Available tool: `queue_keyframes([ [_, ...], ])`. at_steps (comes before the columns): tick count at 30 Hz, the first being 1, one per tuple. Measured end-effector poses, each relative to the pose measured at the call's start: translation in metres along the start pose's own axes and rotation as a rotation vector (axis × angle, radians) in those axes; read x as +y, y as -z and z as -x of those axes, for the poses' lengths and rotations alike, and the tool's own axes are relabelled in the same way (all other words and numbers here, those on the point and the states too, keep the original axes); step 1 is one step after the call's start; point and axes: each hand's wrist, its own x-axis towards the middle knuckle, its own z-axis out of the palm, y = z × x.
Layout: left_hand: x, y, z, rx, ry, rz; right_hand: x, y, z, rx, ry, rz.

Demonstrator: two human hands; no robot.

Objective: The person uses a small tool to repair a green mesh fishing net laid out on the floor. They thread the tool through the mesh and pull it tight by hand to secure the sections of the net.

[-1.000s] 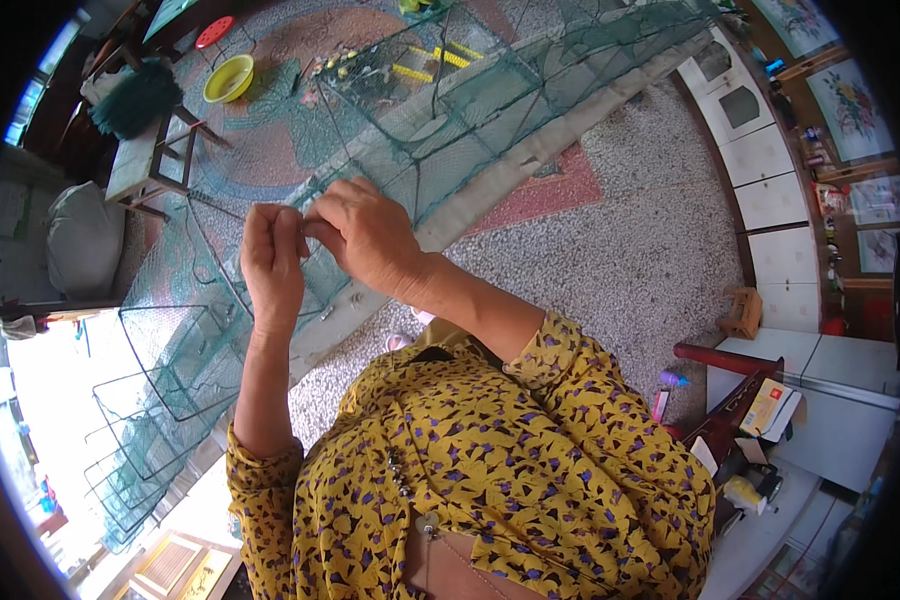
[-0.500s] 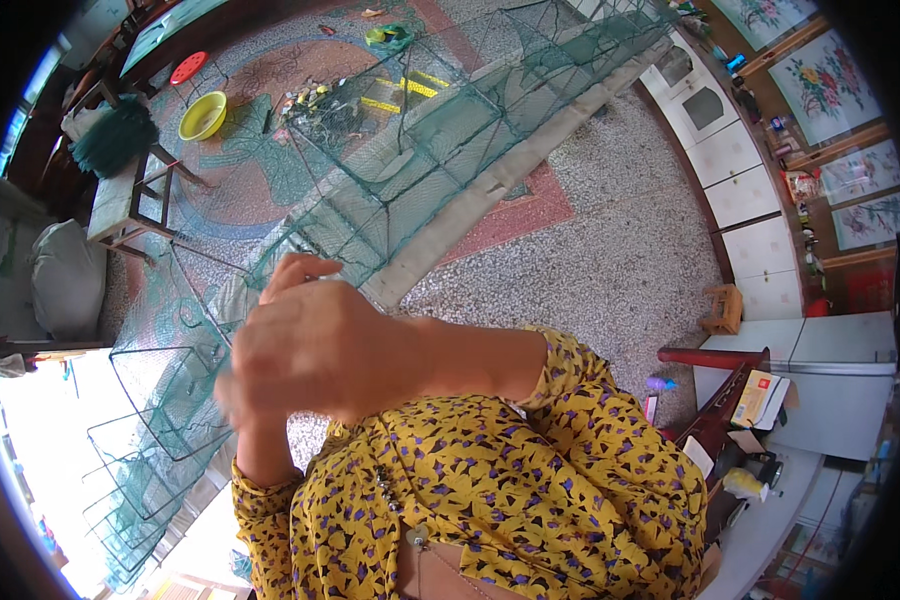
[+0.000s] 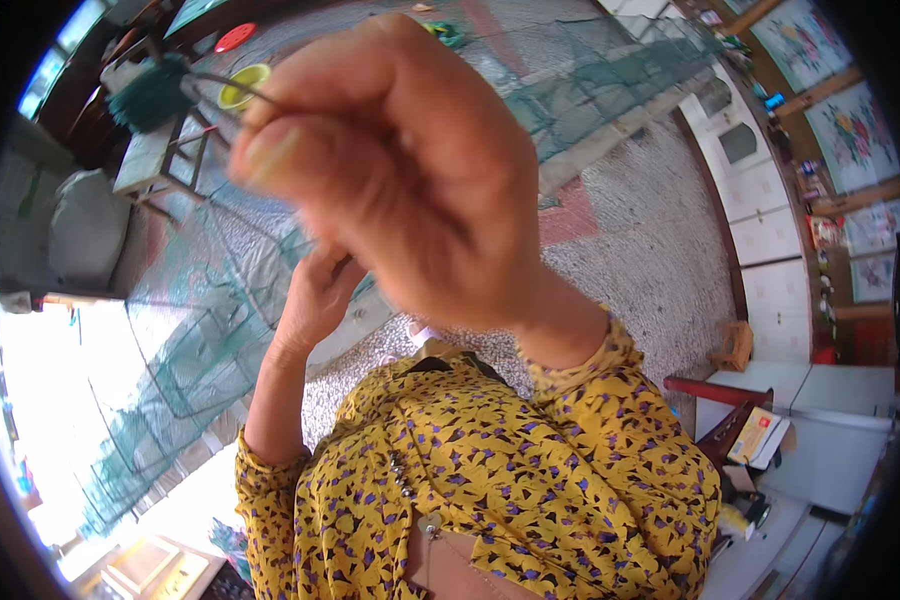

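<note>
My right hand point(image 3: 410, 170) is raised close in front, its thumb and index finger pinched on a thin dark strand point(image 3: 232, 84) that sticks out to the left. Whether the strand is cord or something stiffer, I cannot tell. Lower and partly behind it, my left hand point(image 3: 315, 300) is closed beside the green mesh net; its fingertips are hidden, so what it holds does not show. The long green net point(image 3: 195, 385) with dark frames stretches from the lower left to the far right, passing behind both hands.
At the far left are a wooden stool point(image 3: 150, 170) with a dark green bundle point(image 3: 150, 95), a yellow basin point(image 3: 242, 88) and a red round stool top point(image 3: 236, 38). White cabinets point(image 3: 765, 235) line the right side. A small wooden stool point(image 3: 733, 346) stands before them.
My right hand has lifted up and away from my left hand, drawing nearer to view with the thin strand. My left hand, hidden behind it before, now shows.
</note>
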Motion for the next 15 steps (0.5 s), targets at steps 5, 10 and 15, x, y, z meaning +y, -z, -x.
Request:
queue_keyframes([
  [5,-0.011,0.019,0.009,0.082,-0.051,0.414,0.055,0.033,0.033,-0.482,-0.494,0.515],
  [10,-0.008,0.012,0.008,0.144,0.083,0.286,0.085,0.049,0.073,-0.522,-0.684,0.383],
  [15,-0.019,0.002,0.015,0.321,0.067,0.237,0.088,0.042,0.074,-0.606,-0.723,0.322],
])
